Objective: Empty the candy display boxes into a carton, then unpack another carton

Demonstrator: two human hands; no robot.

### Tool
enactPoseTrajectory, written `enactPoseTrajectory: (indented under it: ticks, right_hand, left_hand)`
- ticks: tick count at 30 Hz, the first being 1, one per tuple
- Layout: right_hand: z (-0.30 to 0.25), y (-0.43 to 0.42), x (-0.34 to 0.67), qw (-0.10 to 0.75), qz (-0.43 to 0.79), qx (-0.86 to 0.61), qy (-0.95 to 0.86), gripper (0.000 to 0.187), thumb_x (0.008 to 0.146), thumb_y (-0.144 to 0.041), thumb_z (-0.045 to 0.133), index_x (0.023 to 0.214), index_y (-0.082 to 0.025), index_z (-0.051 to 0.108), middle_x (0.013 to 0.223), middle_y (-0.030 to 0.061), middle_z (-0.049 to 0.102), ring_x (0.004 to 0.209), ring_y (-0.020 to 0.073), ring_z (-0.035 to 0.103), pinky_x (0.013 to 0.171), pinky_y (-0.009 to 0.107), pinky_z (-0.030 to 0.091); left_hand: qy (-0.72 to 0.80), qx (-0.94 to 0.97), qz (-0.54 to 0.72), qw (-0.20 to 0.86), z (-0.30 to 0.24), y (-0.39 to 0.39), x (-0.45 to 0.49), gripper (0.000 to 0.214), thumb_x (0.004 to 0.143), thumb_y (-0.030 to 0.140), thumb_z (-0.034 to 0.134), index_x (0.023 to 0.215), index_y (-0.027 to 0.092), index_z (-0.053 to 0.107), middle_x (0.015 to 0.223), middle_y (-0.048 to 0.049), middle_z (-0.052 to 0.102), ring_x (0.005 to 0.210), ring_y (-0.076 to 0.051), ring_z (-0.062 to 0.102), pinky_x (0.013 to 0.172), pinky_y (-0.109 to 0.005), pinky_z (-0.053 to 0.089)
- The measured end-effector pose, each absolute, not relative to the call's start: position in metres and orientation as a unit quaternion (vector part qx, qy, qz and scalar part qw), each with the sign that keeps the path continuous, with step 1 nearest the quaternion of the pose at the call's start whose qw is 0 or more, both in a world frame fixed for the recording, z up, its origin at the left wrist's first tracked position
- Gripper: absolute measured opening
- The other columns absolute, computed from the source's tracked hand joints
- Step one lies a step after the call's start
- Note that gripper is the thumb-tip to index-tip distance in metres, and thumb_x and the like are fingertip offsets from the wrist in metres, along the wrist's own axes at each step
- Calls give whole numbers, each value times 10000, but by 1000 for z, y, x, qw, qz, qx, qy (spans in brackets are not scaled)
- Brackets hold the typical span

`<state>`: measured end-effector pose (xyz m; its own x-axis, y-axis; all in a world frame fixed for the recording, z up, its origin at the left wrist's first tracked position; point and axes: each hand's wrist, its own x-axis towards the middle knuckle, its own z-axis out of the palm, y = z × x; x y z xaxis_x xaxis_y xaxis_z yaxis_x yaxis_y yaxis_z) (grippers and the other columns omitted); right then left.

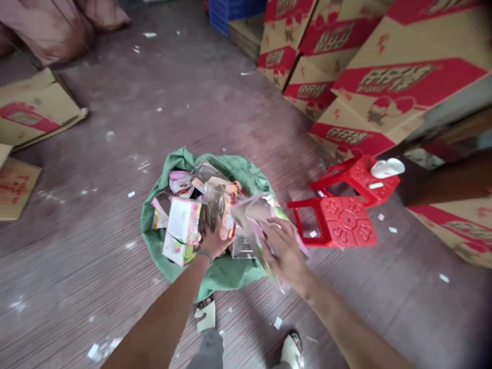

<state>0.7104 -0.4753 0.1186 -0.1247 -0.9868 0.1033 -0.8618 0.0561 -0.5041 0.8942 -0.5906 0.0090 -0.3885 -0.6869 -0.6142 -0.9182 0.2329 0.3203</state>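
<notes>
Bare forearms (161, 315) reach down: right hand (283, 248) grips clear plastic packaging (249, 209) over a slack green cloth sack (230, 278); left hand (215, 240), grip unclear, is among printed cardboard cartons (180, 228) that pushing could spill.

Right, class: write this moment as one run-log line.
left hand: at packaging in green sack | right hand: holding clear plastic packaging | red stools: beside sack

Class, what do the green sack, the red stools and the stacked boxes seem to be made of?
Sack: probably matte cloth, given its soft folds.
Stools: likely moulded plastic, slightly shiny, with raised patterns.
Boxes: apparently cardboard, plain brown with printed red bands.
</notes>
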Motion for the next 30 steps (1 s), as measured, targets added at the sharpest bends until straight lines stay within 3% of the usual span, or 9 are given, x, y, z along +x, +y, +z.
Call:
enactPoseTrajectory:
  ticks: [3, 7, 10, 14, 17, 19, 21, 24, 30]
  right_hand:
    - [96, -568, 740, 174, -149, -645, 729, 506, 957, -410, 374, 1424, -258, 496, 1220, 95, 631, 1365, 302, 344, 1122, 512, 256]
    - [26, -642, 773, 223, -3, -595, 772, 868, 765, -759, 519, 1513, -380, 296, 1599, 97, 211, 1450, 479, -11, 1073, 719, 96]
    - [-22, -665, 788, 215, 63, -611, 760, 963, 708, -843, 483, 1525, -389, 248, 1631, 106, 96, 1429, 505, -144, 1038, 762, -15]
    - [-61, -681, 789, 204, 143, -635, 731, 931, 739, -846, 419, 1519, -353, 294, 1627, 136, 122, 1429, 510, -144, 1027, 765, -52]
    - [-73, -688, 784, 198, 178, -654, 708, 931, 751, -851, 383, 1506, -306, 351, 1617, 151, 159, 1438, 500, -125, 1034, 759, -63]
    - [-77, -689, 780, 208, 192, -664, 692, 910, 770, -846, 348, 1491, -292, 388, 1608, 157, 189, 1444, 496, -106, 1038, 759, -53]
    - [-80, -688, 776, 218, 204, -669, 681, 887, 785, -841, 319, 1473, -291, 422, 1606, 156, 198, 1447, 496, -89, 1044, 757, -49]
    - [-89, -683, 769, 220, 215, -681, 665, 852, 801, -828, 305, 1428, -283, 495, 1606, 150, 206, 1449, 495, -79, 1059, 743, -73]
    - [-121, -673, 751, 208, 215, -724, 621, 678, 854, -717, 397, 1336, -285, 597, 1577, 133, 273, 1437, 523, -73, 1034, 765, -136]
  left_hand:
    - [751, -520, 368, 171, 21, -598, 906, 930, 815, 539, 558, 1559, 164, 144, 1596, -245, 187, 1454, -419, 197, 1146, -520, 269]
    - [765, -479, 400, 156, 14, -603, 921, 902, 856, 447, 546, 1556, 100, 95, 1579, -303, 164, 1442, -389, 263, 1128, -455, 322]
    - [775, -470, 392, 157, 11, -598, 935, 865, 868, 421, 561, 1563, 163, 114, 1580, -306, 151, 1359, -418, 411, 1050, -480, 415]
    - [790, -433, 421, 110, 25, -584, 964, 595, 948, 338, 415, 1517, 190, 323, 1477, -228, 443, 1193, -338, 599, 947, -472, 517]
    - [793, -444, 409, -78, 32, -584, 995, 473, 973, 359, 337, 1408, 268, 499, 1391, -105, 566, 1269, -242, 544, 1026, -423, 491]
    - [750, -575, 288, -153, 22, -596, 1015, 529, 889, 500, 518, 1382, 307, 521, 1491, -89, 451, 1425, -294, 343, 1119, -517, 382]
    - [672, -700, 211, -116, -2, -616, 1027, 903, 710, 622, 693, 1478, 258, 390, 1602, -130, 225, 1489, -387, 104, 1147, -622, 254]
    - [633, -732, 234, -90, -49, -642, 1016, 1119, 644, 654, 726, 1534, 185, 234, 1617, -206, 107, 1477, -420, 117, 1120, -614, 274]
    - [660, -705, 251, -59, -102, -643, 939, 884, 788, 665, 571, 1484, 159, 367, 1609, -239, 104, 1465, -412, 159, 1108, -563, 295]
